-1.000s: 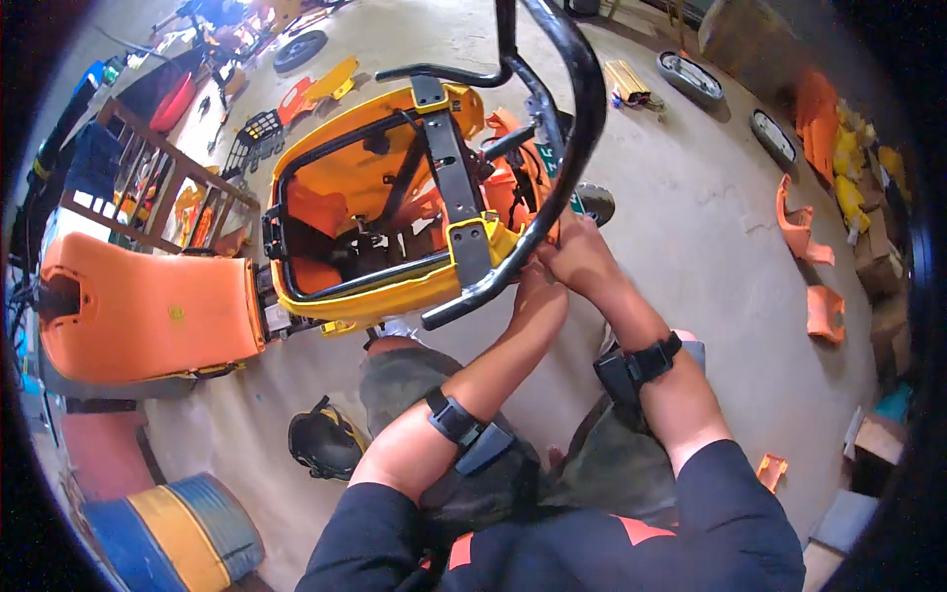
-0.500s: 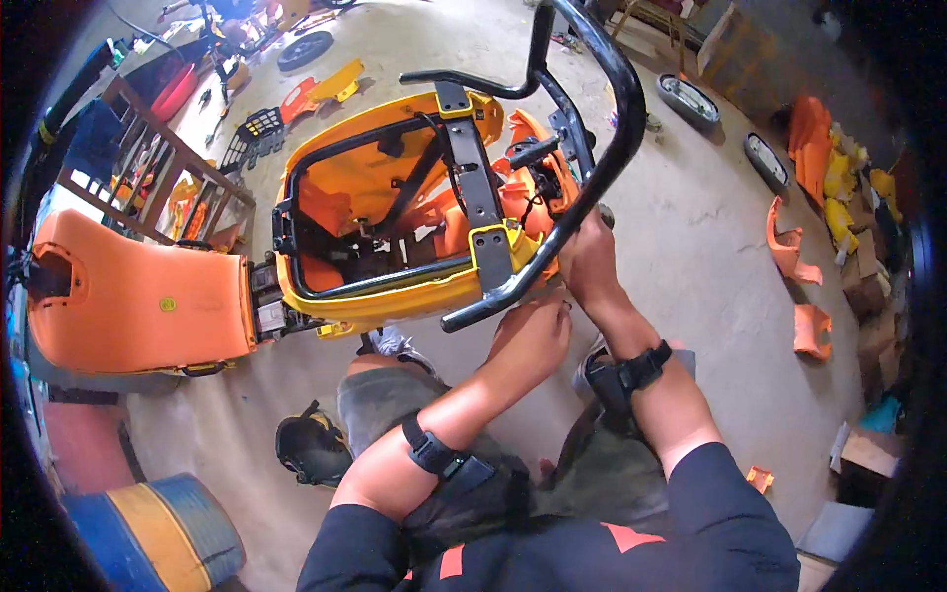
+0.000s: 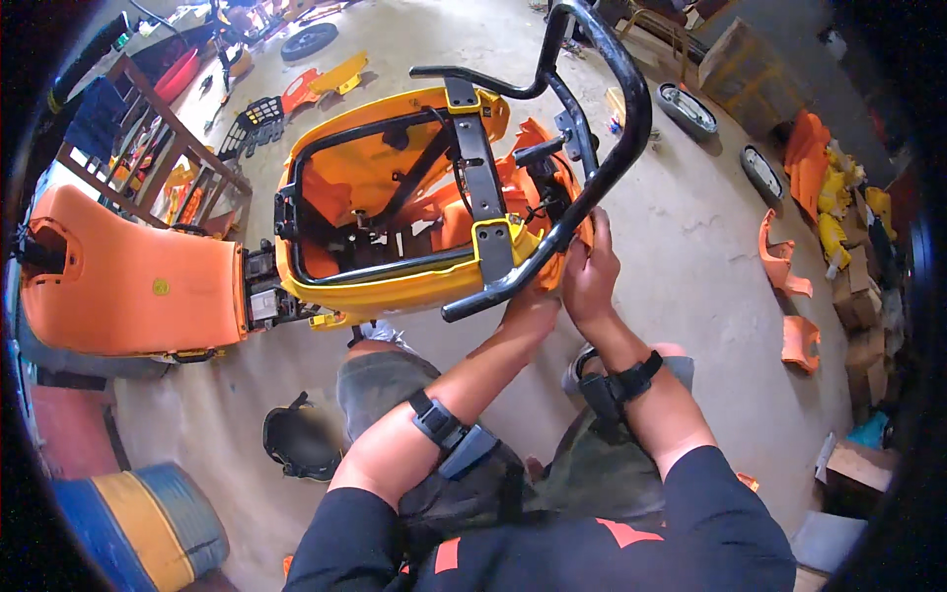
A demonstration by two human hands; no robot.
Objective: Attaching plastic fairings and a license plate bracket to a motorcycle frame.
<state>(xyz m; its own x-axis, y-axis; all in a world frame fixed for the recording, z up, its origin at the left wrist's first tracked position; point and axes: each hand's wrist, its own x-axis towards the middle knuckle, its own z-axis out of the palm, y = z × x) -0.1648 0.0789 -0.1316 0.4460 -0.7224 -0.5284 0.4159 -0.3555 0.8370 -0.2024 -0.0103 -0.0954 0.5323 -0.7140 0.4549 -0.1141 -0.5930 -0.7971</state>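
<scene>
A yellow-orange scooter body shell [image 3: 395,286] lies on the concrete floor in front of my knees, with a black metal frame [image 3: 473,168] across its open inside. A thick black grab rail [image 3: 612,158] curves over its rear end. My right hand [image 3: 590,271] wraps around the shell's rear corner just below the rail. Beside it, my left hand [image 3: 528,308] presses against the underside of the same corner with its fingers hidden. Each forearm wears a black strap.
A large orange panel [image 3: 128,286] adjoins the shell on the left, beside a wooden rack [image 3: 148,148]. A black cover [image 3: 301,439] lies by my left knee. Loose orange panels [image 3: 779,257], two wheels [image 3: 686,109] and boxes [image 3: 858,464] lie to the right. A blue-yellow drum [image 3: 148,513] stands lower left.
Both hands stay at the shell's rear corner under the rail. The view has tilted and drawn closer, so the shell and rail sit larger and more to the right.
</scene>
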